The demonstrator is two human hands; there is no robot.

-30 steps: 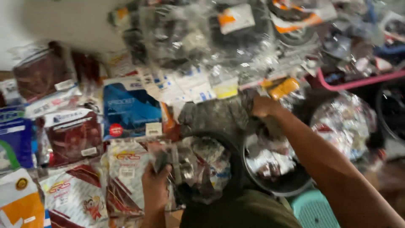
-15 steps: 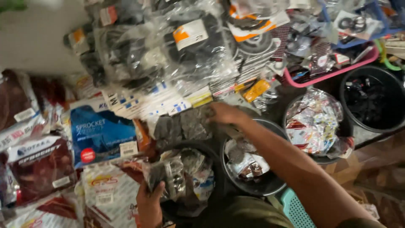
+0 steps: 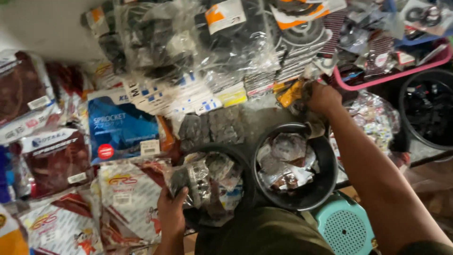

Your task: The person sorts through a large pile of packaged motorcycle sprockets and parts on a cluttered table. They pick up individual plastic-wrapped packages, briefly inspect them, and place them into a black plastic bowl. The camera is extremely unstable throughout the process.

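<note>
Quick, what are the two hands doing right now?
Left hand: closed on a clear plastic packet of dark metal parts.
Right hand: closed on an orange and clear plastic packet.

In front of me the grey floor (image 3: 269, 118) shows bare only in a small patch at the middle and a pale stretch at the far left. On my left lie flat sprocket packs: a blue pack (image 3: 120, 127), a dark red pack (image 3: 54, 163) beside it, and white-and-red packs (image 3: 130, 196) nearer to me. Far across the middle sits a heap of clear plastic bags (image 3: 188, 42) with dark parts inside. Near the middle stand two black round tubs: the left tub (image 3: 243, 163) and, touching it, the right tub (image 3: 325, 170), which holds small clear packets. At the far right sit a pink tray (image 3: 401, 71) and another black tub (image 3: 406, 94). A teal plastic stool (image 3: 344, 229) stands close at my right.
</note>
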